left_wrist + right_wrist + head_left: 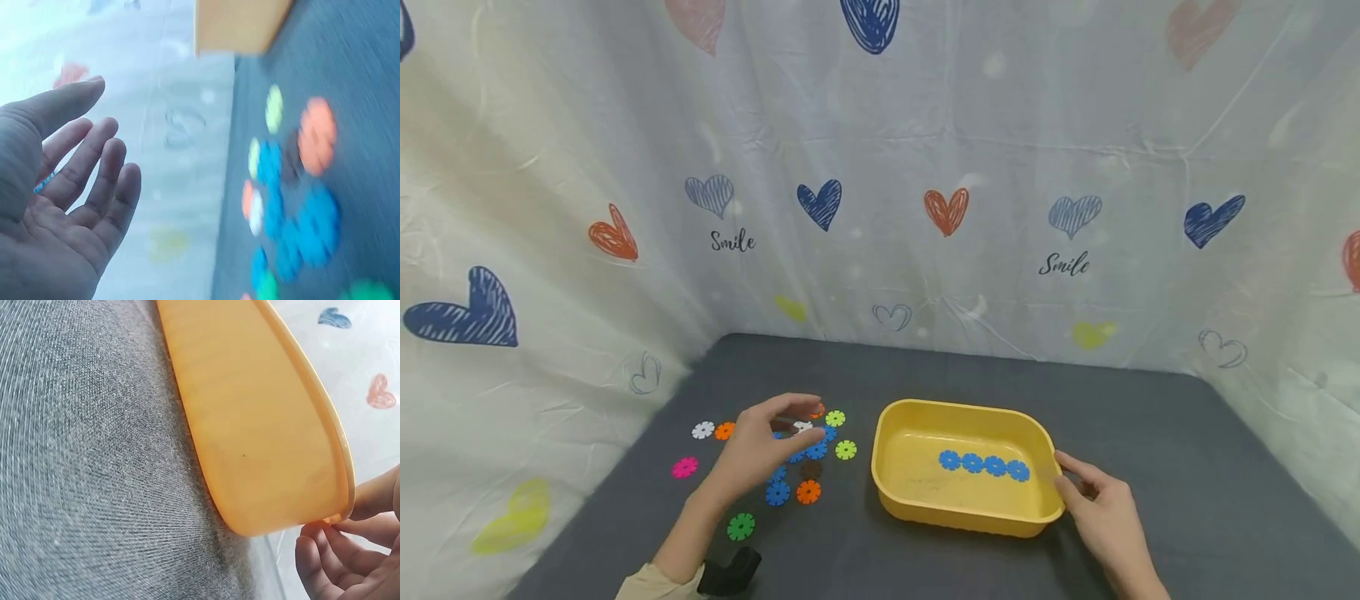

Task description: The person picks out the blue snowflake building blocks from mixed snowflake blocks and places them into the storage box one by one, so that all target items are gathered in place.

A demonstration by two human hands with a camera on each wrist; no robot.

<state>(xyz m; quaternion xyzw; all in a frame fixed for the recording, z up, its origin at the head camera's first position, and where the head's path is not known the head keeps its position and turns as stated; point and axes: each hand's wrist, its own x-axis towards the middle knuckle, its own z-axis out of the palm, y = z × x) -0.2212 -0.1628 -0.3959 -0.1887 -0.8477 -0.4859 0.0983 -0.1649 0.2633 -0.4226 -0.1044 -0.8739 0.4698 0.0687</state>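
A yellow plastic tub [917, 511] stands on the dark cloth, with several blue notched discs [972, 463] lying in a row inside it. My right hand [1105, 508] pinches the tub's right rim, thumb over the edge and fingers against the outer wall; the right wrist view shows this grip [353, 556]. To the left, my left hand [767, 442] hovers over loose discs, its thumb and fingers apart. The left wrist view shows that hand [69, 206] with relaxed fingers and an open palm; a small blue patch shows between them, too little to identify.
Loose notched discs lie scattered left of the tub: orange [808, 492], green [741, 527], pink [685, 467], white [703, 430], brown [811, 469], yellow-green [846, 450] and several blue [778, 493]. A heart-printed curtain [880, 167] hangs behind the table.
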